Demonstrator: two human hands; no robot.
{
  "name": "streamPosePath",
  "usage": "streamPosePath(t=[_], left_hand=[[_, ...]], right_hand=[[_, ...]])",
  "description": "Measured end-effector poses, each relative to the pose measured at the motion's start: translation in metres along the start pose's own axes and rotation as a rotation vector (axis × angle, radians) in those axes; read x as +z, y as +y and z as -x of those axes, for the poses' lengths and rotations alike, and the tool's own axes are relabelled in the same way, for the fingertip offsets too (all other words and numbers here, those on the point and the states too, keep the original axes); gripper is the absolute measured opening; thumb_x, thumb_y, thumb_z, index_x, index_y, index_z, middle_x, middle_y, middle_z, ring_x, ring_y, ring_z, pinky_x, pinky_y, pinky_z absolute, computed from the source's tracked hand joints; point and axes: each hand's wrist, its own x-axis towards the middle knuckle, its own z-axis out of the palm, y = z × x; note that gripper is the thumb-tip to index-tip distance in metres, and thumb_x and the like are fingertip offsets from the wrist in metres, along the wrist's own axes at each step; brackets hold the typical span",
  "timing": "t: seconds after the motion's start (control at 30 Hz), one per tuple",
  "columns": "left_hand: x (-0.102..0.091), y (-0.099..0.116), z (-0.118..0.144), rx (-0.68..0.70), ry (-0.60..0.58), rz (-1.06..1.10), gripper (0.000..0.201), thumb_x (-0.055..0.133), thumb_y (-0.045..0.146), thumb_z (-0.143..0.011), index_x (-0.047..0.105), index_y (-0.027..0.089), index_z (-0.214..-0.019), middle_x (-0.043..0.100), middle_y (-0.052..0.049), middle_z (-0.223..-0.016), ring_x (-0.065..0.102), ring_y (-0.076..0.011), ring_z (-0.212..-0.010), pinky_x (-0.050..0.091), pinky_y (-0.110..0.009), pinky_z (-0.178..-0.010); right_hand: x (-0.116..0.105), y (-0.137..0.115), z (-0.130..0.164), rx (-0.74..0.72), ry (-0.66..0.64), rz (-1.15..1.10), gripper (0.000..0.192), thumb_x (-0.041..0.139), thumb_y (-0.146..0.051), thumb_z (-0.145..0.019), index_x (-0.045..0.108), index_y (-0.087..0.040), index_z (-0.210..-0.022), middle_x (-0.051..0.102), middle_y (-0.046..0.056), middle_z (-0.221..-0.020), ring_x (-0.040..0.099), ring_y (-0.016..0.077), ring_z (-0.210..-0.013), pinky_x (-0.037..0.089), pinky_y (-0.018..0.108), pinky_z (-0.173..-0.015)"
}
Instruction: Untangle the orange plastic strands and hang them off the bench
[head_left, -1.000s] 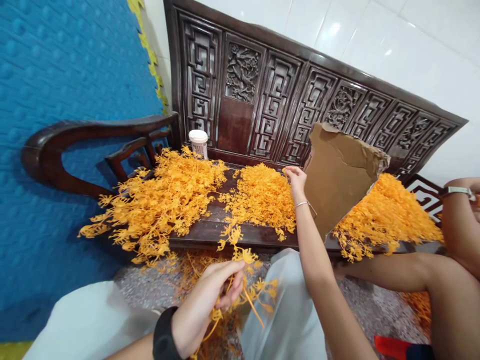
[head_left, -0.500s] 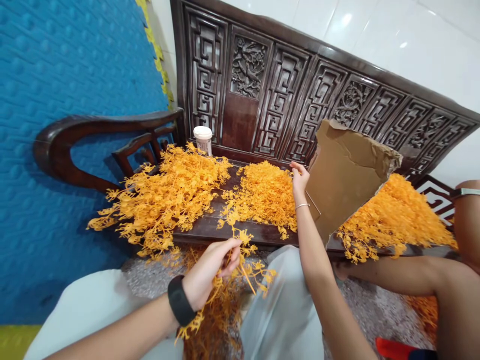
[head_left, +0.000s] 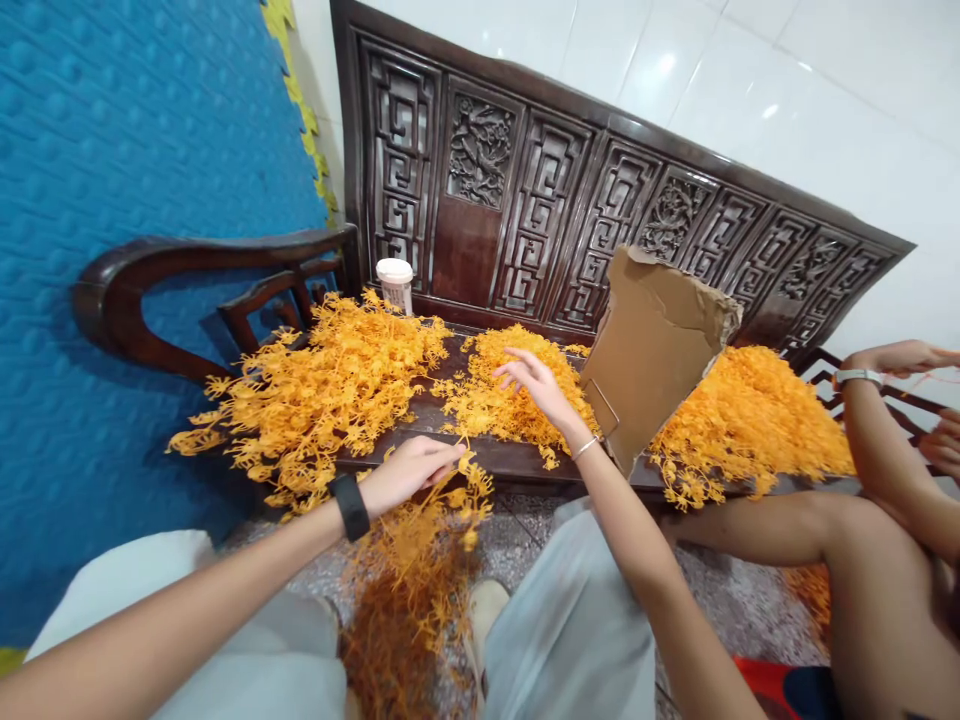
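My left hand (head_left: 414,470), with a black band at the wrist, is closed on an orange plastic flower sprig (head_left: 474,492) in front of the bench edge. The sprig's branched tips hang beside and below my fingers. My right hand (head_left: 536,385) is open, its fingers stretched out above the middle pile of small orange plastic pieces (head_left: 487,400); nothing shows in it. A larger heap of orange sprigs (head_left: 337,390) lies to the left on the dark wooden bench (head_left: 401,440). More orange sprigs (head_left: 409,600) lie low between my legs.
A brown cardboard sheet (head_left: 652,340) leans upright between the middle pile and another orange pile (head_left: 750,425). A white lidded tub (head_left: 395,285) stands by the carved backrest (head_left: 469,245). Another person's arm (head_left: 885,440) and leg are at the right.
My right hand has moved left from beside the cardboard to over the middle pile. My left hand, still holding the sprig, has shifted slightly up and left. The other person's hands have come into view.
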Motion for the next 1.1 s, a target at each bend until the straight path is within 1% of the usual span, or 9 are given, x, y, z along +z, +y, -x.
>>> streamPosePath(t=[0.1,0.23,0.37,0.47,0.6,0.73,0.83,0.97,1.1], left_hand=[[-0.001,0.002,0.006,0.070,0.025,-0.208,0.046,0.035,0.049,-0.077,0.030,0.018,-0.044,0.028,0.006,-0.042,0.027,-0.0080,-0.042,0.020,-0.022,-0.046],[0.002,0.008,0.018,0.139,0.077,-0.554,0.046,0.031,0.046,-0.080,0.039,0.017,-0.046,0.038,0.003,-0.045,0.036,-0.0100,-0.046,0.020,-0.023,-0.049],[0.005,0.008,0.026,0.144,0.078,-0.711,0.046,0.027,0.044,-0.082,0.055,0.018,-0.055,0.058,-0.002,-0.058,0.050,-0.0136,-0.054,0.024,-0.023,-0.051],[0.006,0.004,0.029,0.149,0.083,-0.775,0.048,0.027,0.045,-0.082,0.059,0.019,-0.058,0.063,-0.004,-0.063,0.053,-0.0151,-0.057,0.026,-0.023,-0.051],[0.004,0.002,0.031,0.128,0.099,-0.841,0.049,0.025,0.045,-0.083,0.061,0.019,-0.062,0.065,-0.005,-0.066,0.056,-0.0158,-0.060,0.026,-0.023,-0.050],[0.001,0.003,0.034,0.113,0.112,-0.873,0.049,0.026,0.045,-0.083,0.061,0.019,-0.061,0.064,-0.005,-0.063,0.056,-0.0160,-0.058,0.025,-0.023,-0.050],[0.000,0.003,0.035,0.107,0.105,-0.859,0.048,0.027,0.045,-0.082,0.060,0.019,-0.060,0.062,-0.004,-0.061,0.055,-0.0156,-0.058,0.025,-0.024,-0.050],[0.003,0.004,0.035,0.105,0.111,-0.804,0.044,0.026,0.043,-0.083,0.057,0.019,-0.063,0.060,-0.003,-0.061,0.054,-0.0149,-0.059,0.027,-0.023,-0.052],[0.013,0.012,0.038,0.106,0.168,-0.699,0.043,0.023,0.042,-0.083,0.052,0.018,-0.060,0.053,0.000,-0.055,0.049,-0.0132,-0.054,0.026,-0.024,-0.051]], right_hand=[[0.006,-0.006,0.012,0.049,-0.275,0.107,0.035,0.047,-0.041,-0.078,0.054,-0.022,-0.107,0.059,0.003,-0.102,0.055,0.0136,-0.090,0.043,0.029,-0.081],[0.005,-0.007,0.019,0.066,-0.260,0.214,0.035,0.054,-0.039,-0.073,0.058,-0.019,-0.102,0.058,0.005,-0.106,0.052,0.0164,-0.096,0.040,0.031,-0.084],[0.007,-0.011,0.022,0.123,-0.425,0.061,0.037,0.050,-0.038,-0.076,0.054,-0.019,-0.108,0.061,0.004,-0.095,0.057,0.0134,-0.085,0.043,0.028,-0.079],[0.008,-0.016,0.025,0.127,-0.489,-0.013,0.030,0.052,-0.036,-0.075,0.059,-0.016,-0.096,0.063,0.003,-0.083,0.058,0.0123,-0.080,0.042,0.027,-0.079],[0.010,-0.020,0.027,0.115,-0.453,-0.044,0.020,0.057,-0.034,-0.071,0.060,-0.014,-0.076,0.062,0.002,-0.074,0.057,0.0113,-0.074,0.042,0.025,-0.075],[0.013,-0.020,0.030,0.153,-0.449,-0.067,0.017,0.061,-0.027,-0.065,0.057,-0.014,-0.073,0.061,0.001,-0.072,0.056,0.0100,-0.067,0.042,0.024,-0.069],[0.015,-0.019,0.032,0.119,-0.430,0.017,0.011,0.058,-0.021,-0.063,0.057,-0.013,-0.070,0.058,-0.001,-0.068,0.052,0.0087,-0.063,0.041,0.022,-0.064],[0.016,-0.015,0.033,0.022,-0.245,0.227,0.003,0.053,-0.015,-0.061,0.053,-0.013,-0.061,0.052,-0.003,-0.059,0.046,0.0070,-0.057,0.036,0.020,-0.058],[0.018,-0.018,0.033,-0.007,0.059,0.430,0.010,0.053,-0.018,-0.061,0.048,-0.015,-0.053,0.048,-0.003,-0.053,0.043,0.0075,-0.053,0.034,0.020,-0.055]])
